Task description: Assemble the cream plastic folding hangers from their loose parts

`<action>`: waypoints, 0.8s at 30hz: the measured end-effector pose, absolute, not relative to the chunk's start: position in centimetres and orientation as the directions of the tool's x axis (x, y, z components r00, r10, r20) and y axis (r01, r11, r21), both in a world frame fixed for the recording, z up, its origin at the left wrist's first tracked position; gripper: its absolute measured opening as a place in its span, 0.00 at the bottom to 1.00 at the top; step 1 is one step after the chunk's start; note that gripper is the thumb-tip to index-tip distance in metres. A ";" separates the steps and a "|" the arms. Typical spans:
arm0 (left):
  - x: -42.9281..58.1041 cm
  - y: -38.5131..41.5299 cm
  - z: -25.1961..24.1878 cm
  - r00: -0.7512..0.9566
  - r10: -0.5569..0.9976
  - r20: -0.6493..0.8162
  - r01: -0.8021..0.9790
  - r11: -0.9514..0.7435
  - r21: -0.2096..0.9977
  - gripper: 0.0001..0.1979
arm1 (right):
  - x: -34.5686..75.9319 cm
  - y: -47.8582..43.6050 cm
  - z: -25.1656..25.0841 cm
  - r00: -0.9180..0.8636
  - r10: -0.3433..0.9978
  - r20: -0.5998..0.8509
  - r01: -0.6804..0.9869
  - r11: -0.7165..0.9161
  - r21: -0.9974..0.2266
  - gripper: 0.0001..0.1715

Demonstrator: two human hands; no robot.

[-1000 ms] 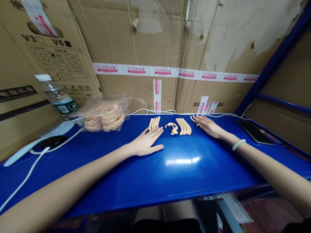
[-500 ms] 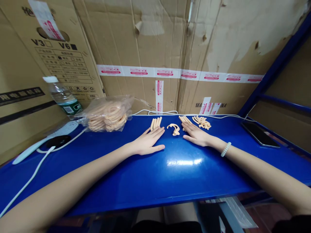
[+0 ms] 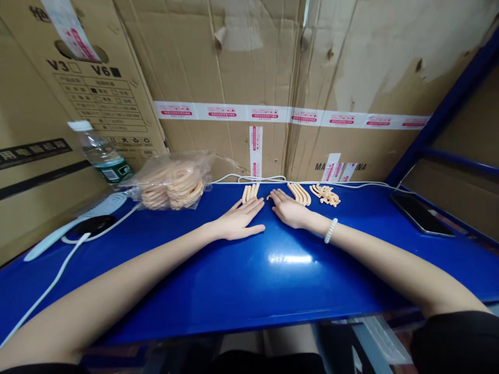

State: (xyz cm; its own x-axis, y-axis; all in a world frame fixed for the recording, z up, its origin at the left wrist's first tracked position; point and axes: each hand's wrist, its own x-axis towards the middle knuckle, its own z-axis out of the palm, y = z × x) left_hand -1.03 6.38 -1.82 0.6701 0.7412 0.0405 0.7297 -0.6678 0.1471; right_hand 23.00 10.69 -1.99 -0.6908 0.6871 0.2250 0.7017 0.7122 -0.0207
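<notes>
My left hand [image 3: 239, 221] lies flat on the blue table with its thumb spread, its fingertips over the near ends of a small row of beige curved strips [image 3: 250, 192]. My right hand [image 3: 288, 209] rests palm down in the middle, covering most of a few beige pieces; one small tip [image 3: 268, 197] shows at its left. Just right of its fingers lies a neat row of several curved beige strips [image 3: 300, 194]. Farther right is a loose heap of beige pieces [image 3: 326, 195].
Clear bags of beige rings [image 3: 175, 182] lie at the left back, beside a water bottle [image 3: 103, 153]. A light blue brush [image 3: 54, 239], a black round object [image 3: 94, 224] and white cables are at the left. A phone [image 3: 421, 214] lies right. Cardboard [image 3: 218, 62] stands behind.
My right hand has moved left, off the right row of strips and onto the loose pieces in the middle. That row now shows fully. My left hand has hardly moved.
</notes>
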 end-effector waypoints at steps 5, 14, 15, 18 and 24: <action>-0.8 7.3 -1.6 0.670 0.741 0.032 0.729 -0.666 0.155 0.43 | 22.1 14.7 -1.6 -0.662 0.728 0.178 0.734 0.678 -0.043 0.34; -1.5 7.6 -1.4 0.631 0.750 0.198 0.707 -0.661 0.251 0.38 | 23.1 9.3 2.1 -0.616 0.681 0.396 0.716 0.694 -0.081 0.31; -1.8 7.5 -1.4 0.610 0.754 0.246 0.704 -0.657 0.269 0.36 | 23.6 8.2 2.3 -0.635 0.641 0.432 0.677 0.731 -0.089 0.27; -2.6 7.6 -1.7 0.542 0.750 0.378 0.692 -0.654 0.304 0.27 | 24.8 5.5 2.2 -0.693 0.599 0.402 0.621 0.779 -0.090 0.17; -3.0 7.6 -2.7 0.450 0.763 0.463 0.719 -0.618 0.319 0.19 | 25.5 4.4 0.3 -0.733 0.587 0.344 0.586 0.802 -0.118 0.12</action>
